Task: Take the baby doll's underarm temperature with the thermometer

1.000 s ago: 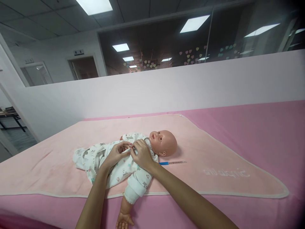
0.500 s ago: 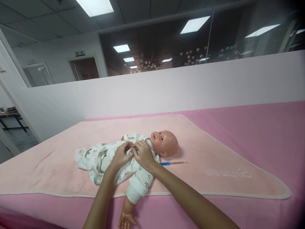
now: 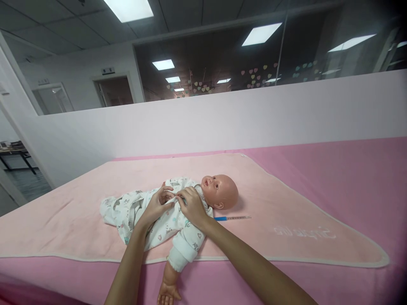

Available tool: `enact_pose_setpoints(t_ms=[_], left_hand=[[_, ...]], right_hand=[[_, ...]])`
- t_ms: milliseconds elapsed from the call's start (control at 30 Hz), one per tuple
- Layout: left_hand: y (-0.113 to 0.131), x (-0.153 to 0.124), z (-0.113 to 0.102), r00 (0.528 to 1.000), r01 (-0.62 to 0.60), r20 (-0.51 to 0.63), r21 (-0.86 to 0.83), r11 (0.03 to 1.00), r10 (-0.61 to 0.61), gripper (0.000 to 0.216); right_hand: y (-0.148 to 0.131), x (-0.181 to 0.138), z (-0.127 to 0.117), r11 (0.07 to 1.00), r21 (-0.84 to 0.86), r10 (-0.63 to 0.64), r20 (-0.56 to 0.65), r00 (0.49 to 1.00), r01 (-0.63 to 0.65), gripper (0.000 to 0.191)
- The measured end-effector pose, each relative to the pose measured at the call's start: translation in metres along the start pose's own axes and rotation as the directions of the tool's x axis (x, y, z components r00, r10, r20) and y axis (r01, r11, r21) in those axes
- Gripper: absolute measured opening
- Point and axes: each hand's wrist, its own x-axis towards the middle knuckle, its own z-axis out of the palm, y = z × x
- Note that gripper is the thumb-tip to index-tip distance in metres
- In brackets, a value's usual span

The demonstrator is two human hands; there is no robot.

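Note:
A baby doll (image 3: 219,191) lies on its back on a pale pink blanket (image 3: 286,212), head to the right. It wears a white printed romper (image 3: 165,226). My left hand (image 3: 156,204) and my right hand (image 3: 192,205) meet over the doll's chest, fingers pinched on the romper's front near the collar. One bare doll arm (image 3: 168,284) reaches toward the near edge of the bed. A thin blue-tipped thermometer (image 3: 232,218) lies on the blanket just below the doll's head, right of my right wrist.
The blanket lies on a darker pink sheet (image 3: 349,169) covering a bed. A white partition wall (image 3: 222,118) runs behind it, with glass panels above. A doorway (image 3: 116,91) and an opening to another room are at the left.
Both hands stay on the doll's chest. The fingers shift a little on the romper's front, and the view drifts slightly.

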Motion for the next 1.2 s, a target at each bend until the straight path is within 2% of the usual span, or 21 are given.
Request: enact_pose_setpoints(t_ms=[200, 367, 567, 700, 767, 867, 1000, 1100, 1200], left_hand=[[-0.002, 0.0, -0.002, 0.998, 0.048, -0.035, -0.116, 0.992, -0.053, 0.044], [0.004, -0.002, 0.0, 0.994, 0.088, -0.051, -0.145, 0.986, -0.096, 0.045], [-0.001, 0.0, -0.003, 0.999, 0.015, -0.039, -0.119, 0.993, -0.019, 0.037], [-0.011, 0.003, -0.003, 0.987, -0.143, -0.071, 0.014, 0.99, 0.143, 0.013], [-0.014, 0.002, -0.002, 0.97, -0.203, -0.101, 0.146, 0.968, 0.219, 0.011], [-0.013, -0.002, 0.002, 0.956, -0.216, -0.116, 0.339, 0.916, 0.269, 0.011], [-0.008, -0.012, 0.002, 0.964, -0.16, -0.11, 0.485, 0.86, 0.241, 0.018], [-0.005, -0.021, -0.006, 0.977, -0.079, -0.137, 0.479, 0.874, 0.163, 0.024], [-0.002, -0.031, -0.021, 0.992, -0.012, -0.108, 0.416, 0.91, 0.062, 0.03]], right_hand=[[0.0, 0.0, 0.0, 1.0, 0.014, -0.014, 0.009, 1.0, 0.014, 0.011], [0.001, -0.001, 0.0, 1.0, 0.014, -0.023, 0.012, 1.0, 0.023, 0.014], [0.001, -0.001, 0.001, 1.0, 0.004, 0.007, -0.029, 1.0, -0.007, 0.013], [0.0, -0.001, 0.0, 1.0, -0.016, 0.019, -0.053, 0.998, -0.02, 0.012], [-0.001, -0.001, 0.0, 0.998, -0.034, 0.041, -0.076, 0.996, -0.044, 0.012], [0.0, 0.001, 0.001, 0.991, -0.077, 0.098, -0.104, 0.99, -0.106, 0.014], [0.002, 0.001, 0.001, 0.99, -0.098, 0.096, -0.068, 0.993, -0.102, 0.016], [0.002, 0.001, -0.002, 0.99, -0.119, 0.078, -0.028, 0.997, -0.081, 0.019], [-0.004, 0.005, -0.004, 0.99, -0.132, -0.049, 0.058, 0.997, 0.057, 0.021]])
